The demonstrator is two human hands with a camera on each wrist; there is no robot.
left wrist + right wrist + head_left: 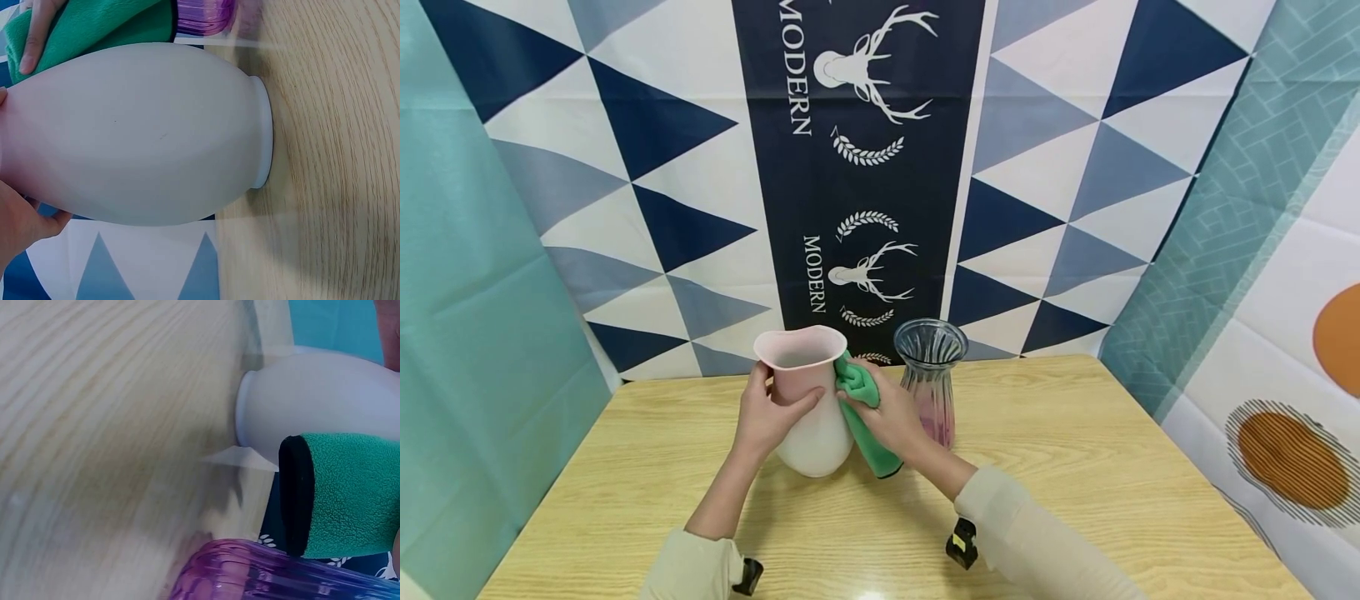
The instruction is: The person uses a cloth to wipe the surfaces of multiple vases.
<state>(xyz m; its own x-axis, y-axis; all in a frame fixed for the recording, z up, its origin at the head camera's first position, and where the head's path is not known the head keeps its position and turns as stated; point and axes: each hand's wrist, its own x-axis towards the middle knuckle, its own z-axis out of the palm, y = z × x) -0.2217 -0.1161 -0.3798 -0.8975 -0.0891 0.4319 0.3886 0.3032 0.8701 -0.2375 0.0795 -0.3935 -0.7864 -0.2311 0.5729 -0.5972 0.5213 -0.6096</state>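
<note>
A white vase with a pinkish neck and wavy rim (815, 433) stands upright near the back of the wooden table. My left hand (767, 417) grips its neck from the left, thumb across the front. On the other side, my right hand (891, 417) holds a green cloth (872, 437) against the neck just below the rim, and the cloth's dark-edged end hangs down beside the vase. In the left wrist view the vase body (144, 134) shows its base on the table. The cloth (350, 494) partly covers the vase in the right wrist view.
A ribbed glass vase, blue at the top and pink below (931, 346), stands right behind my right hand. Patterned fabric (865, 183) hangs close behind both vases. The wooden table (1060, 467) runs forward and to both sides.
</note>
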